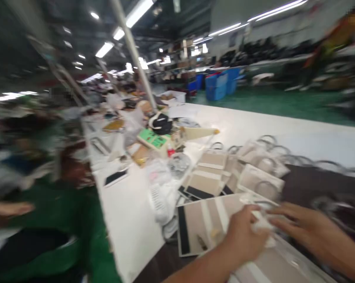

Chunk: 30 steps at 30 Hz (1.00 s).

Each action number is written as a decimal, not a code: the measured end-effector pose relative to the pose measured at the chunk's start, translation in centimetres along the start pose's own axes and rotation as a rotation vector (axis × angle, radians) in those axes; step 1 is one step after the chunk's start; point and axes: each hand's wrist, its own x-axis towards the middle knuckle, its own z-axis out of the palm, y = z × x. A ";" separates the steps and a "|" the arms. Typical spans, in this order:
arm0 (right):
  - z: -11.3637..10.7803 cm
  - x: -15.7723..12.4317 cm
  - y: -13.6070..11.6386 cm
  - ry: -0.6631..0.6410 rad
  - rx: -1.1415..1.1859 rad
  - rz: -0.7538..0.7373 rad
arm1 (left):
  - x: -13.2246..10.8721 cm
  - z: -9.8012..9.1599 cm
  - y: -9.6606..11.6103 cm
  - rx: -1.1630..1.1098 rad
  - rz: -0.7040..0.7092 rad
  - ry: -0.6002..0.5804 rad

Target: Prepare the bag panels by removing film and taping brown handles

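Curled fingers of my left hand [245, 236] close on a small white piece [261, 224], blurred by motion, over a beige panel. My right hand [304, 226] comes in from the right with its fingers stretched towards that same piece; whether they touch it is smeared. Beneath my left hand and forearm lies a beige panel [193, 224] with pale strips and a dark band along its left end. Just beyond my hands, similar beige panels [208, 181] lie overlapped, several with dark curved loops [267, 139] along the far side.
A clear plastic bag with white items [160, 196] lies left of the panels. Farther off on the white table [130, 228] are a phone-like dark slab [116, 178], a green-topped box [154, 138] and a pole [139, 67]. Another person's arm [11, 208] shows at left; blue bins [217, 86] stand beyond.
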 end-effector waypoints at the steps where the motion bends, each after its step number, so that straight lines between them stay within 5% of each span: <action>1: -1.9 -2.2 0.4 0.016 -0.071 0.038 | 0.4 1.1 0.5 -0.009 0.027 -0.046; 5: -4.7 -4.5 0.2 -0.043 -0.363 0.065 | 2.1 1.8 0.1 0.097 0.184 -0.128; 12: -3.3 -0.9 2.3 -0.078 -0.519 0.004 | 5.7 2.0 -1.4 0.266 0.294 -0.079; 16: -3.1 2.4 7.0 0.133 -0.394 0.101 | 9.0 3.7 -3.1 0.183 0.282 0.070; 21: -3.1 9.8 15.5 0.534 0.087 0.464 | 10.8 5.9 -7.5 -0.104 0.133 0.000; 25: -0.6 14.3 20.7 0.598 0.096 0.540 | 11.4 6.2 -9.9 -0.223 0.041 -0.036; 30: 2.9 16.1 23.7 0.678 -0.089 0.597 | 12.1 6.2 -10.7 -0.291 0.026 -0.050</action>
